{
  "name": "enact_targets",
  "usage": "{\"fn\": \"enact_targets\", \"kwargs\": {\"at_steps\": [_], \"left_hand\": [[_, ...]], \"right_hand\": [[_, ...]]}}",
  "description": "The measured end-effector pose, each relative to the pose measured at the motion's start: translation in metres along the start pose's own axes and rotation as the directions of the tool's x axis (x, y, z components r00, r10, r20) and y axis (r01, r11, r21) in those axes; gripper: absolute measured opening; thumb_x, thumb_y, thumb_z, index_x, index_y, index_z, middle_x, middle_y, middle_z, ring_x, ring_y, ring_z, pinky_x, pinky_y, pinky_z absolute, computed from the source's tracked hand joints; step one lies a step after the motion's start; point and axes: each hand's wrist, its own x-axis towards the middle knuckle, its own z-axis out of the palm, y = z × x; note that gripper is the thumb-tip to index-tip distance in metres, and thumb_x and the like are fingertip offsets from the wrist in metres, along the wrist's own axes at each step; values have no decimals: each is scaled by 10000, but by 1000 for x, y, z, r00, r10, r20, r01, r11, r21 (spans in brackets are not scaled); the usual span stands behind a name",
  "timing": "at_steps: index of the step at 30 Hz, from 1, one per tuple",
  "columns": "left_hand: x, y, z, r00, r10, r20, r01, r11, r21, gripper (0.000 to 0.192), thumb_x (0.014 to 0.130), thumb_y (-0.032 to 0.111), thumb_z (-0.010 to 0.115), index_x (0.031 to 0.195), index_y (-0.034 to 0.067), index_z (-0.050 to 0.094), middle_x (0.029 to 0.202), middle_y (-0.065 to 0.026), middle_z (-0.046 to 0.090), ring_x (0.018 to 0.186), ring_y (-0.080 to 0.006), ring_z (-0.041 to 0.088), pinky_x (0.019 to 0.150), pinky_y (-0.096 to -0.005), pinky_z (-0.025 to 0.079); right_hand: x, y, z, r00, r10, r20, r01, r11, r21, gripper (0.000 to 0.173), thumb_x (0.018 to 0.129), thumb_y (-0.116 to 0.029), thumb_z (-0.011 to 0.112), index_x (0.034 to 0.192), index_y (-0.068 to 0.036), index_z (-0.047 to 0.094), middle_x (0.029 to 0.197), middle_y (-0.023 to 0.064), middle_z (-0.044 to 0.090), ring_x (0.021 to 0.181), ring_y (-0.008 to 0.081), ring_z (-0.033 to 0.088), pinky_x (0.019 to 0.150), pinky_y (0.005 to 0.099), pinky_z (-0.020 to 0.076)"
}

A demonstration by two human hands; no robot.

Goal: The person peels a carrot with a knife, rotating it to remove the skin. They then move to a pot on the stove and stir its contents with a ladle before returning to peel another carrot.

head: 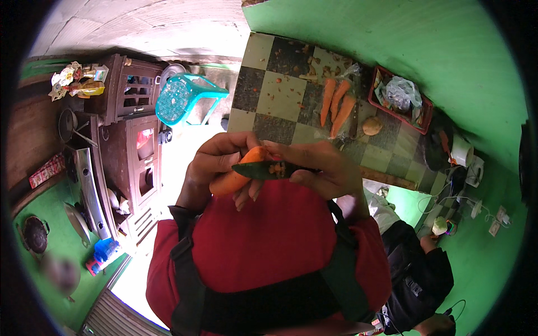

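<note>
My left hand (222,157) grips an orange carrot (230,181) in front of my chest, its fingers wrapped around and beneath it. In my right hand (323,168) is a dark-bladed knife (256,170), its handle hidden in the grip. The blade lies across the carrot, with small orange bits stuck to its face. Beyond the hands, several carrots (342,115) rest on a clear plastic bag on the checkered tiled counter (279,94). A round brown potato-like vegetable (372,125) sits beside them. Peelings are scattered over the tiles farther off.
A red plastic basket (428,115) holding bags stands by the green wall. A turquoise stool (191,98) and dark wooden cabinets (126,155) are on the left. At the lower right, a person in black (414,273) has a hand near a pale green vegetable (439,226). Cables run along the right.
</note>
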Motion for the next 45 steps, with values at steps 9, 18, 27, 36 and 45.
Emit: {"fn": "enact_targets", "kwargs": {"at_steps": [9,18,27,36,45], "left_hand": [[-3,0,-11,998,-57,6,57,998,-9,357,1061,236,525,1235,-57,422,874,-346,649,558,-344,695,469,-358,598],[3,-1,-3,995,17,-95,-9,996,93,407,1088,303,486,1260,-66,457,819,-222,600,500,-257,622,405,-303,514],[-1,-4,-12,1000,28,-6,-26,980,195,540,1075,383,512,1223,-135,544,734,-165,579,495,-224,590,428,-323,504],[1,2,-10,998,-45,-36,51,980,194,568,1063,397,532,1189,-156,554,674,-145,568,466,-216,580,420,-319,503],[3,-8,-27,988,-38,-152,77,963,259,522,1083,409,458,1144,-99,563,680,-121,577,430,-187,539,423,-299,479]], "right_hand": [[1,-6,3,996,88,-28,-92,984,-151,683,884,-3,677,1540,-90,510,805,100,589,644,229,613,584,378,498],[-5,2,14,967,187,-173,-248,840,-482,734,839,21,691,1535,-136,520,863,85,595,687,236,620,624,382,520],[-1,5,15,973,182,-141,-198,974,-109,595,985,-180,609,1553,-66,473,1164,218,717,1014,369,742,887,423,558],[-3,2,8,968,244,-55,-250,957,-148,611,954,-86,614,1551,-97,487,1011,172,718,854,328,736,774,411,565],[-11,30,15,954,163,-253,-246,906,-344,576,982,-52,590,1546,-113,491,1113,206,728,993,377,725,822,434,570]]}}
